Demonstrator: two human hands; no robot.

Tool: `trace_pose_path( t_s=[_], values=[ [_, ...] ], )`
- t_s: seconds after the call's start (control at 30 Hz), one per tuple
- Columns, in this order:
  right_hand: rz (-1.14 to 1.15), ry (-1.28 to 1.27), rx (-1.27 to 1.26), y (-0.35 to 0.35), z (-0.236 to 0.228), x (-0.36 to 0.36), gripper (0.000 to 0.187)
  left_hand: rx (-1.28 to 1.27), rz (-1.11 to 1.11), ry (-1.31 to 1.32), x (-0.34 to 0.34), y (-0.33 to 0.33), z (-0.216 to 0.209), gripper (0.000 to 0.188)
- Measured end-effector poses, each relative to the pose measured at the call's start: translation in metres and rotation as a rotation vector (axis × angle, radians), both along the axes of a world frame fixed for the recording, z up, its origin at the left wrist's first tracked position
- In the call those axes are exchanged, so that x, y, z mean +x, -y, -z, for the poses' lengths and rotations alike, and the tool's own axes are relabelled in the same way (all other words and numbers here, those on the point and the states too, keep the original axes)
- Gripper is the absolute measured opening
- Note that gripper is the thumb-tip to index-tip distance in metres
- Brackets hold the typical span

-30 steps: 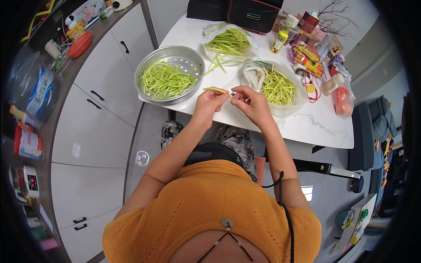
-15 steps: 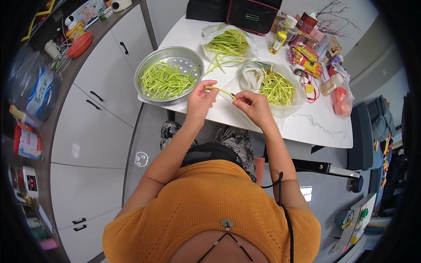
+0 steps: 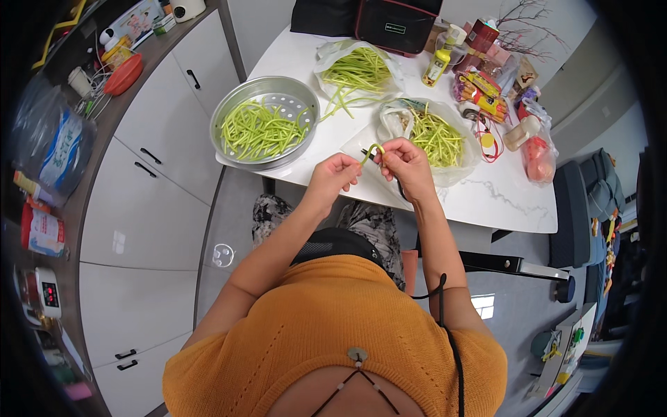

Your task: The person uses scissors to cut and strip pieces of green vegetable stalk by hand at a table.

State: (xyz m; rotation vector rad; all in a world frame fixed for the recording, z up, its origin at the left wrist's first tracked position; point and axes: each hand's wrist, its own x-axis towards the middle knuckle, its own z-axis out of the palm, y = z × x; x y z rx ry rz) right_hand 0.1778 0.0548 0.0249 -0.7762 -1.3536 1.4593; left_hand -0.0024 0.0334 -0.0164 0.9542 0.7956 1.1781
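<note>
My left hand (image 3: pixel 335 181) pinches one end of a thin green vegetable stem (image 3: pixel 370 153) above the table's near edge. The stem bends up into an arch, and the fingers of my right hand (image 3: pixel 406 165) close on its other end. A dark slim tool (image 3: pixel 400 187) is also in my right hand; its kind cannot be made out. To the left stands a round metal steamer pan (image 3: pixel 310 139) with a perforated base, holding many short green pieces (image 3: pixel 260 130). Behind my right hand an open plastic bag (image 3: pixel 471 156) is filled with yellowish-green stem pieces (image 3: pixel 438 139).
Another plastic bag (image 3: pixel 396 78) with long green stems (image 3: pixel 354 69) lies farther back on the white table (image 3: pixel 511 205). A yellow bottle (image 3: pixel 436 68), snack packages (image 3: pixel 483 94) and a bag of red fruit (image 3: pixel 538 160) crowd the right side. Pale cabinets (image 3: pixel 149 201) flank the left.
The stem, fairly straight earlier, is now arched. My left hand has moved right and nearer, closer to my right hand. The dark tool in my right hand shows more now.
</note>
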Motion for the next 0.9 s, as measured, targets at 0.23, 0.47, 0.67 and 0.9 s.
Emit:
trace_pose_path(
  t_s=[0.23, 0.47, 0.67, 0.9],
  values=[
    [0.014, -0.098, 0.006, 0.002, 0.002, -0.001, 0.02, 0.011, 0.048, 0.016, 0.002, 0.002, -0.001, 0.009],
    [0.048, 0.039, 0.053, 0.001, 0.003, -0.002, 0.025, 0.001, 0.055, 0.019, 0.003, 0.003, 0.002, 0.009],
    [0.18, 0.102, 0.137, -0.001, 0.014, 0.002, 0.019, -0.006, 0.074, 0.0, 0.005, 0.003, 0.003, 0.009],
    [0.28, 0.177, 0.17, -0.002, 0.013, -0.001, 0.016, 0.006, 0.084, -0.039, 0.006, 0.006, -0.001, 0.007]
  ],
)
